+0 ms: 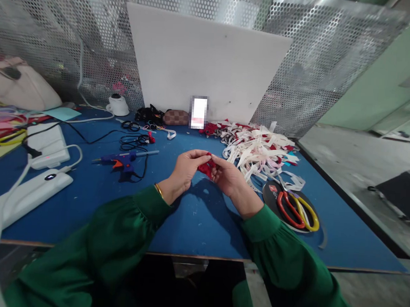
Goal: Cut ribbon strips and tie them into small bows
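Both my hands meet over the middle of the blue table, pinching a small piece of red fabric (204,168) between them. My left hand (186,171) has its thumb and fingertips closed on the fabric's upper edge. From the other side, my right hand (228,176) grips it, with fingers curled below. Part of the red fabric hangs under the fingertips, and its full shape is hidden by the hands. A blue glue gun (122,162) lies left of my left hand. To the right of my right hand is a heap of white and red ribbon strips (260,149).
Scissors with red and yellow handles (293,208) rest on a black round spool (270,193) at right. White power strips (27,194) and cables cover the left. A white board (210,62), lit phone (199,113), checkered pouch (175,117) and white cup (118,105) stand behind.
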`<state>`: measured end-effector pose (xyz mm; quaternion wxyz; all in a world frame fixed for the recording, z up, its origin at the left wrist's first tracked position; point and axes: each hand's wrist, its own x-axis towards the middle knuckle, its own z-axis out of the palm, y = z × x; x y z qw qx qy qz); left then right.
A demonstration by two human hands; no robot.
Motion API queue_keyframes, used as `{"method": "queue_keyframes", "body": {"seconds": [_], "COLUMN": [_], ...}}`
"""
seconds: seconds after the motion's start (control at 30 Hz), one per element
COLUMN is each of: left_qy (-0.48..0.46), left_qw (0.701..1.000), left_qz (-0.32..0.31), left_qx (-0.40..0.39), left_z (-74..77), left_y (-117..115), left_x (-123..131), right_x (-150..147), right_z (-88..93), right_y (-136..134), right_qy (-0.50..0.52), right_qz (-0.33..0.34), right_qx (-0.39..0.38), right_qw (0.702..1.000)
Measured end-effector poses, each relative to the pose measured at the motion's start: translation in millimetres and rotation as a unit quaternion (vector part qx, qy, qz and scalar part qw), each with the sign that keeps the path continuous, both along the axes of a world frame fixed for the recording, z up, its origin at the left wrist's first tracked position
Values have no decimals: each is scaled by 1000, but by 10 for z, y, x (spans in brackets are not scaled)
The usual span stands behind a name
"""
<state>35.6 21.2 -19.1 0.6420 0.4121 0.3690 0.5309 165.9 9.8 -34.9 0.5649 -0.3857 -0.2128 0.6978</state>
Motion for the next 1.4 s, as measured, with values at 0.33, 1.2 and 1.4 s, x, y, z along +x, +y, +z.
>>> {"method": "queue_keyframes", "body": {"seconds": [0.33,1.2,1.4], "left_qy": [20,65,7], "left_qw": [1000,995,999], "left_qz": [-2,16,-33], "left_qx": [-5,77,37], "left_z": [0,-50,-3], "left_y": [69,132,114], "left_x": [-47,-66,-95], "right_x": [-13,-49,-38], "right_z": [80,159,135], "right_y": [-13,-60,-57], "right_qy": [26,33,42], "right_qz": [-24,-5,-7], "right_qx": [-18,-20,-10], "right_qw": [999,999,999]}}
